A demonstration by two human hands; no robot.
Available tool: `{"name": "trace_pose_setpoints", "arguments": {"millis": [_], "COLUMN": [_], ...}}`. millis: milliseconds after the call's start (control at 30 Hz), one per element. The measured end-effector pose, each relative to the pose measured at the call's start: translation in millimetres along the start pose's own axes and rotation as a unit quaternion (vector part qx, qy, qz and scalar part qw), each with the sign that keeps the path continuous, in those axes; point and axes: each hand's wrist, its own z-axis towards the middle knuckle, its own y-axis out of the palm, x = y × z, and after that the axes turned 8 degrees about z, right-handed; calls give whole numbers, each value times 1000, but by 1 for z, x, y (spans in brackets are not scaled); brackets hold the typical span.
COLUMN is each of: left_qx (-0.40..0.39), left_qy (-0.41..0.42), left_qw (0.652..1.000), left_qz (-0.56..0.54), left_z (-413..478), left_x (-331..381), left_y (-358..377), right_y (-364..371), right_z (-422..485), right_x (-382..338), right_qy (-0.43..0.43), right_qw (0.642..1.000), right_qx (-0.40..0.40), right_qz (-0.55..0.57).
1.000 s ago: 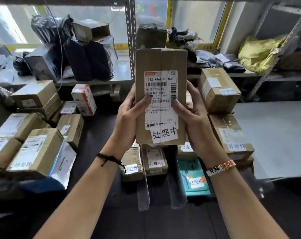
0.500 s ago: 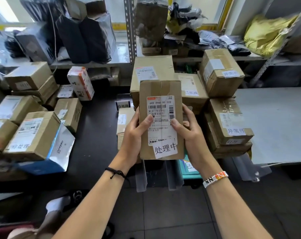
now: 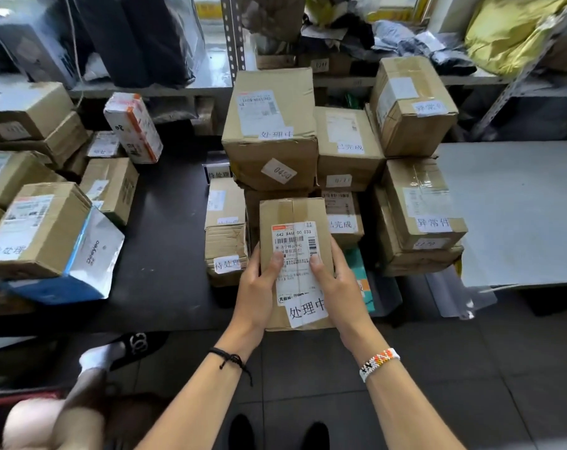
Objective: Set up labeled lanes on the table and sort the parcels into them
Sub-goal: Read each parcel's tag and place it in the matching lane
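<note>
Watching the head view, I see the parcel [image 3: 294, 211] at lower centre of the frame, held over the near edge of the dark counter [image 3: 165, 254], just in front of the middle stack. The left hand [image 3: 256, 289] and the right hand [image 3: 340, 287] each wrap a long side of it, thumbs pressed on the shipping label and fingers curled underneath out of sight. I cannot tell whether its far end rests on the boxes below.

I judge it a stiff taped carton, light enough that a fingertip hold carries it. The tape strip looks slick, and the handwritten tag [image 3: 306, 310] at its near end looks loosely stuck, so I would keep the hold on the bare cardboard side edges with support beneath and stay off that tag. The tag's characters match those on the big carton [image 3: 272, 125] at upper centre, so I judge that stack to be its lane.

Against the earlier frames, the parcel has come down from upright in front of the shelf post to a flatter, lower pose. The grip is unchanged. The camera has tipped down, and the floor [image 3: 438, 368] now fills the bottom of the frame.
</note>
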Motion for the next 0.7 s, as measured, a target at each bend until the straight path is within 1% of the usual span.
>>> {"name": "trace_pose_setpoints", "arguments": {"millis": [100,233,300,400,500,600,700], "left_qx": [7,12,9,6,20,46,61], "left_qy": [-22,-45,-57,-62,-45,-27,-29], "left_qw": [1000,999,998,998,999,998,996], "left_qz": [-3,-7,-13,-7,14,38,60], "left_z": [-5,-13,-17,-22,-29,-29,-27], "left_x": [-9,-23,-28,-35,-37,-39,-44], "left_y": [-1,-6,-8,-7,-3,0,0], "right_y": [-1,0,-1,-2,-4,-3,-3], "right_z": [-5,-19,-26,-32,-37,-36,-37], "right_x": [10,23,28,35,38,40,44], "right_qy": [21,87,107,103,96,88,88], "right_qw": [1000,993,990,990,992,995,995], "right_qx": [11,73,80,76,59,34,34], "right_qz": [-5,31,44,61,58,30,13]}}
